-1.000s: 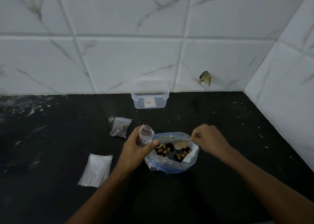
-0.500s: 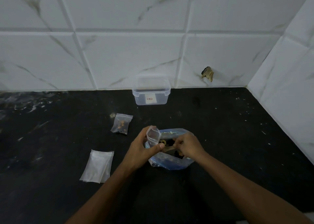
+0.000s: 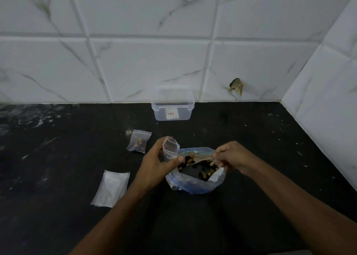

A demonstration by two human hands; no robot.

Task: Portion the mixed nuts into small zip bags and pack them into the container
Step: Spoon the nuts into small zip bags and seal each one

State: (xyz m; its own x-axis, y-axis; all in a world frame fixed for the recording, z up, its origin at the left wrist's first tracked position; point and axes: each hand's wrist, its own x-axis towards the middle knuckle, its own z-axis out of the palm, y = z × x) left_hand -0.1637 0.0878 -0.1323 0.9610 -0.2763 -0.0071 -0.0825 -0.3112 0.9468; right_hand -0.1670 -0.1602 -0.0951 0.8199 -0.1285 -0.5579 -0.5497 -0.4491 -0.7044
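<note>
Wall (image 3: 150, 65), upper half of frame: large white tiles with thin grey-brown marble veining, wide grout lines. A second tiled wall (image 3: 328, 92) runs down the right edge and meets the first in a corner at upper right. One chip (image 3: 236, 85) in the tile, right of centre, just above the counter line, showing a dark and yellowish break. Counter (image 3: 260, 138), lower half: black stone, matte, with pale smears at far left and scattered white specks toward the right. Light is dim and cool, no hard shadows.
</note>
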